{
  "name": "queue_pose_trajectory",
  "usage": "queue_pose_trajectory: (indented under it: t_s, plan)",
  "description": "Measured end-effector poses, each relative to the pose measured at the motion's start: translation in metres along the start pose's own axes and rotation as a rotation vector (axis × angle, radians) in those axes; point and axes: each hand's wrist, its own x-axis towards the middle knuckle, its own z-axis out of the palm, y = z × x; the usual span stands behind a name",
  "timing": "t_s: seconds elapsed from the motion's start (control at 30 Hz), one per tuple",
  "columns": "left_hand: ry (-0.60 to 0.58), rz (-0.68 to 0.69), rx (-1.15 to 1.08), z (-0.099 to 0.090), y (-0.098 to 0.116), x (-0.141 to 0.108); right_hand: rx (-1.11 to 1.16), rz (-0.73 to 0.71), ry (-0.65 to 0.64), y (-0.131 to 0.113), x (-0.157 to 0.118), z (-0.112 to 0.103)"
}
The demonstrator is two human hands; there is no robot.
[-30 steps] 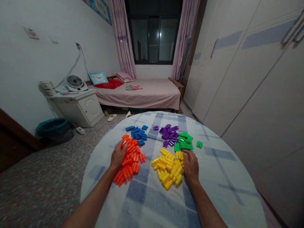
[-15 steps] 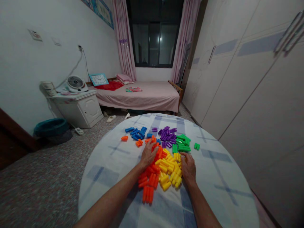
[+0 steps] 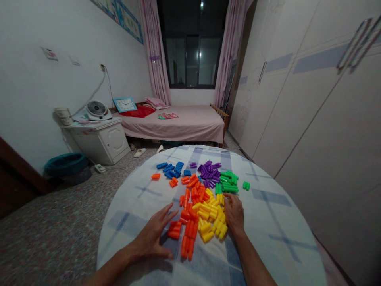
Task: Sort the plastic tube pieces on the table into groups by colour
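Small plastic building pieces shaped like joined tubes lie in a heap by colour on the round table. My left hand (image 3: pixel 154 232) is open, fingers spread and thumb apart, just left of the orange pieces (image 3: pixel 189 234). It holds nothing. My right hand (image 3: pixel 234 210) rests against the right side of the yellow pieces (image 3: pixel 210 210), its fingers loosely bent. Its fingertips are by a yellow piece close to the green pieces (image 3: pixel 229 182); I see nothing lifted in it. Purple pieces (image 3: pixel 210 172) and blue pieces (image 3: pixel 172 170) lie farther back.
A checked cloth covers the round table (image 3: pixel 127 198). One green piece (image 3: pixel 246 185) lies apart at the right, one orange piece (image 3: pixel 155 176) at the left. Beyond are a bed (image 3: pixel 178 123), a white cabinet (image 3: pixel 110 139), a blue bin (image 3: pixel 67 165) and a tall wardrobe (image 3: pixel 312 119).
My left hand has drawn back from on top of the orange pieces toward the near left and spread its fingers. The near orange pieces have shifted slightly. My right hand stays almost in place.
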Motion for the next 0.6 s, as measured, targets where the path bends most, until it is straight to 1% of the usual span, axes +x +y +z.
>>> queue_pose_trajectory:
  t_s: [0.03,0.1,0.2,0.27,0.37,0.5,0.6]
  plan:
    - [-0.009,0.003,0.011,0.005,0.001,-0.008,-0.008,-0.001,-0.002,0.0,0.0,0.0]
    - [0.002,0.015,0.016,0.018,0.008,-0.015,-0.018,-0.002,-0.007,0.0,0.001,0.001]
    - [0.06,0.026,-0.008,0.038,0.023,-0.003,-0.019,0.004,-0.015,0.0,0.0,0.0]
    - [0.097,0.021,-0.023,0.049,0.033,0.013,-0.018,0.008,-0.019,-0.001,0.0,-0.001]
    - [0.138,0.036,-0.021,0.057,0.041,0.042,-0.008,0.001,-0.027,-0.002,-0.001,-0.003]
    - [0.2,0.064,0.007,0.058,0.039,0.081,0.003,0.005,-0.034,-0.001,0.0,-0.003]
    - [0.243,0.034,0.018,0.056,0.037,0.111,0.007,0.008,-0.041,-0.001,0.0,-0.003]
